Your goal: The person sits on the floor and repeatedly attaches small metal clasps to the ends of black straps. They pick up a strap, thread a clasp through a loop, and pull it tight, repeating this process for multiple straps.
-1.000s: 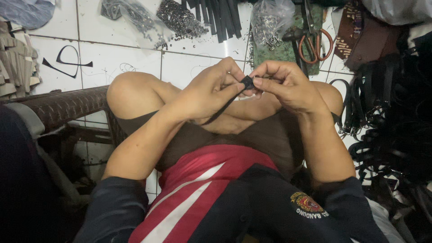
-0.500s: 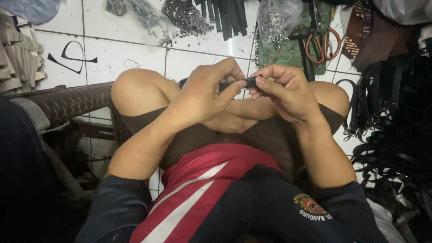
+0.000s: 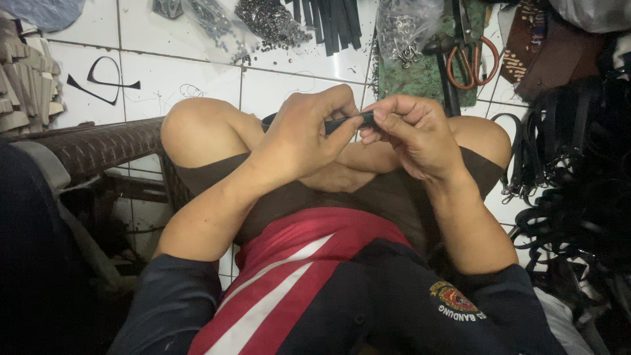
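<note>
A head-camera view down onto a seated person's lap, knees drawn up over a white tiled floor (image 3: pixel 197 79).

At the far left, a stack of pale folded strips (image 3: pixel 23 79) is seen, and below it a dark woven seat edge (image 3: pixel 98 148). A loose black strap piece (image 3: pixel 102 82) lies on the tiles nearby.

In the middle, a short black strap (image 3: pixel 345 123) is held level above the knees. The left hand (image 3: pixel 302 141) is closed on its left part, thumb pressed along the underside. The right hand (image 3: pixel 411 135) is pinched shut on its right end, fingertips meeting over it. The strap end appears to be worked or folded between the two grips; no buckle or fitting can be made out on it, so the work is judged unfinished, though how far along cannot be told.

Further right, a clear bag of metal rings (image 3: pixel 404 29), orange-handled scissors (image 3: pixel 470 56) and a heap of black straps (image 3: pixel 572 197) are seen.

Compared with half a second earlier, the hands are held in nearly the same place, with the strap between them as before.
</note>
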